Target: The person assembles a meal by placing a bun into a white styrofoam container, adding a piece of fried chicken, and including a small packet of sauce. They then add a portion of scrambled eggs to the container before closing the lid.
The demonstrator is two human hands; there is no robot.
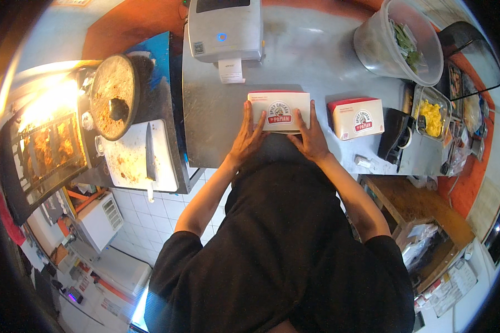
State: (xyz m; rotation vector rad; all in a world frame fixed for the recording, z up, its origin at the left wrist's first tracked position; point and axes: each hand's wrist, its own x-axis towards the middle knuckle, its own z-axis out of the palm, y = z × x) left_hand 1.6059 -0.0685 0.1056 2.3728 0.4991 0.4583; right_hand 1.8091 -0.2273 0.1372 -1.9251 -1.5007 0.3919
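Observation:
A white cardboard takeaway box (279, 105) with a red top edge and a round printed emblem stands at the near edge of the steel counter. My left hand (250, 139) grips its left side, fingers stretched along the edge. On its right side my right hand (311, 139) does the same, thumb against the face with the emblem. The box sits between both hands, its lid closed. A second takeaway box (356, 117) of the same kind lies to the right, apart from my right hand.
Behind stands a label printer (226, 30) with a paper label (230, 71) hanging out. At right are a clear plastic tub (372, 47), a black object (393, 133) and a container of yellow food (429, 116). A knife (150, 152) lies on a cutting board (128, 158) beside a stone mortar (114, 80).

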